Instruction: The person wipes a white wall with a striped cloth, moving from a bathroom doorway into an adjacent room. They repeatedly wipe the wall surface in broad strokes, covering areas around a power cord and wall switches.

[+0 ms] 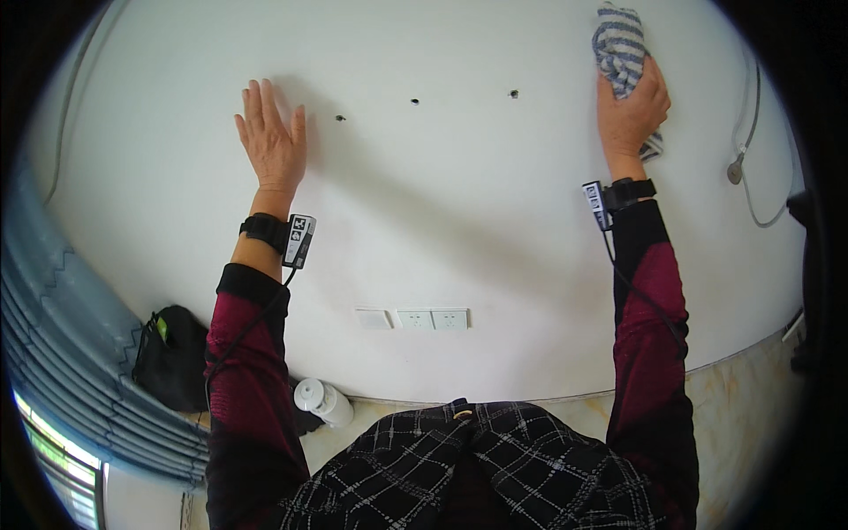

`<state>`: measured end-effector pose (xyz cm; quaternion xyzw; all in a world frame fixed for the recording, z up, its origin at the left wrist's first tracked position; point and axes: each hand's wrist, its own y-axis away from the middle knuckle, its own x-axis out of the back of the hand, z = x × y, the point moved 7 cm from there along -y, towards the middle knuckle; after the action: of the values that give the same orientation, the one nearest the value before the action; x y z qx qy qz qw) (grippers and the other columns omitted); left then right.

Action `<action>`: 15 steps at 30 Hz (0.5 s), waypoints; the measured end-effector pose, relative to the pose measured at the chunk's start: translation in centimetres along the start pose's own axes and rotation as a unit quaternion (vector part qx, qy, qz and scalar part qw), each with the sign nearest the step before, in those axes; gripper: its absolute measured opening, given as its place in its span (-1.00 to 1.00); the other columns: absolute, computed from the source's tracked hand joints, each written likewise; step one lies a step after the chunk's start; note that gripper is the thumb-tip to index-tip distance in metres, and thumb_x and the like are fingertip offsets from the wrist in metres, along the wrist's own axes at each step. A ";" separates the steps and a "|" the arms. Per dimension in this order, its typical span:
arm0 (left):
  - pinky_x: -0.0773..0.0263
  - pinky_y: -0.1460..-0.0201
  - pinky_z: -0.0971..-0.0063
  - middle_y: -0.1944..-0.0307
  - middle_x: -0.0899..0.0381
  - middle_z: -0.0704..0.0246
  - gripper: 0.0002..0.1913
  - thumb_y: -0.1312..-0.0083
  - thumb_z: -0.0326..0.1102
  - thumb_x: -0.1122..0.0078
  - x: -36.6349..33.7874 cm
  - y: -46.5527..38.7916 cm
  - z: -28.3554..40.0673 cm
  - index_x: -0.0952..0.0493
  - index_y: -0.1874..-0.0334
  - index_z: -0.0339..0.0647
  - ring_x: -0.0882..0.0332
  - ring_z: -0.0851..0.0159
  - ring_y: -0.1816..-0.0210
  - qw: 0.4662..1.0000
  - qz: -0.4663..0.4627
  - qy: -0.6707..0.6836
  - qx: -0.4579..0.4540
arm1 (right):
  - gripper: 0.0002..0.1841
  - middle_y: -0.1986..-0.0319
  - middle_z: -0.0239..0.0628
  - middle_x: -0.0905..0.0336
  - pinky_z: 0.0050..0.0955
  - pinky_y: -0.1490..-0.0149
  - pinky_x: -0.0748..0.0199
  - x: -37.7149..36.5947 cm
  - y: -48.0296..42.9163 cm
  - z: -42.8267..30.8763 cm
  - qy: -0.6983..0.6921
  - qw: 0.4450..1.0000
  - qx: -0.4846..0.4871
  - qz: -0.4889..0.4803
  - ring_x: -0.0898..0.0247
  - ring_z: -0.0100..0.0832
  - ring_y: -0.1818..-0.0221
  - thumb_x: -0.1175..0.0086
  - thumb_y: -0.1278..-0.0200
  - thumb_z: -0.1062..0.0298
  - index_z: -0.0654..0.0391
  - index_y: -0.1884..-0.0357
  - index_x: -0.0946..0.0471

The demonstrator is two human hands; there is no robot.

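A white wall (pixel 424 218) fills most of the view before me. My left hand (pixel 273 139) is raised at the wall, palm towards it and fingers apart, holding nothing. At the upper right, my right hand (pixel 634 112) grips a bunched grey-and-white striped cloth (pixel 620 50) against the wall. One end of the cloth sticks out above the hand, another below the wrist. Between the two hands the wall has three small dark holes: a left hole (pixel 340 118), a middle hole (pixel 415 101) and a right hole (pixel 513 94).
Lower on the wall sit power sockets (pixel 434 319) and a blank plate (pixel 373 318). A cable with a plug (pixel 735 170) hangs at right. At left are a blue curtain (pixel 73 324), a black bag (pixel 173 358) and a white canister (pixel 324 401) near the marbled floor (pixel 735 397).
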<state>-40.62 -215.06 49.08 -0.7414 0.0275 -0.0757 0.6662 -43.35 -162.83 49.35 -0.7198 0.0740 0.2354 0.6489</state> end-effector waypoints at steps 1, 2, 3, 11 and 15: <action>0.27 -0.77 -0.19 -0.78 0.00 0.07 -0.19 -0.63 0.09 -0.07 -0.7 0.6 -0.3 -0.09 -0.76 -0.20 0.16 -0.05 -0.80 1.000 0.001 -0.004 -0.019 | -0.11 -0.46 -0.14 -0.45 0.02 -0.43 -0.30 0.2 0.9 -1.4 -0.014 1.000 0.016 -0.006 -0.37 -0.04 -0.43 -0.53 -0.12 0.18 0.08 -0.52 -0.40; 0.29 -0.77 -0.19 -0.79 0.01 0.07 -0.17 -0.62 0.10 -0.08 -1.1 1.5 -0.5 -0.07 -0.77 -0.21 0.17 -0.06 -0.80 0.999 0.001 -0.009 -0.039 | -0.11 -0.45 -0.14 -0.46 0.03 -0.44 -0.30 0.6 2.2 -3.6 -0.028 0.999 0.024 -0.018 -0.37 -0.02 -0.44 -0.53 -0.11 0.17 0.09 -0.52 -0.40; 0.31 -0.78 -0.18 -0.79 0.03 0.06 -0.15 -0.61 0.10 -0.10 -1.7 2.3 -0.5 -0.06 -0.77 -0.22 0.19 -0.07 -0.81 0.998 -0.001 -0.002 -0.059 | -0.11 -0.45 -0.13 -0.47 0.04 -0.44 -0.29 1.0 3.7 -5.6 -0.042 0.998 0.026 -0.029 -0.37 -0.01 -0.45 -0.52 -0.11 0.17 0.10 -0.52 -0.40; 0.50 -0.78 -0.14 -0.81 0.09 0.11 -0.04 -0.51 0.16 -0.17 -3.1 4.5 -1.6 -0.01 -0.79 -0.19 0.29 -0.01 -0.83 0.998 -0.022 0.036 -0.055 | -0.64 -0.34 -0.32 -0.57 0.02 -0.56 -0.32 6.6 20.8 -28.2 -0.304 0.837 0.356 -0.285 -0.44 -0.22 -0.45 -0.20 -0.41 0.37 -0.08 -0.22 -0.59; 0.46 -0.77 -0.17 -0.80 0.04 0.11 -0.07 -0.51 0.18 -0.15 -3.0 4.4 -1.4 -0.07 -0.78 -0.19 0.23 -0.01 -0.82 0.997 -0.013 0.052 -0.056 | -0.67 -0.33 -0.33 -0.61 0.02 -0.58 -0.30 4.9 15.9 -30.9 -0.280 0.835 0.382 -0.281 -0.44 -0.23 -0.45 -0.18 -0.45 0.32 -0.05 -0.21 -0.63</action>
<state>-43.51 -216.48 44.67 -0.7732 0.0565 -0.1215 0.6199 -38.10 -194.15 34.38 -0.3075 -0.2324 0.1876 0.9035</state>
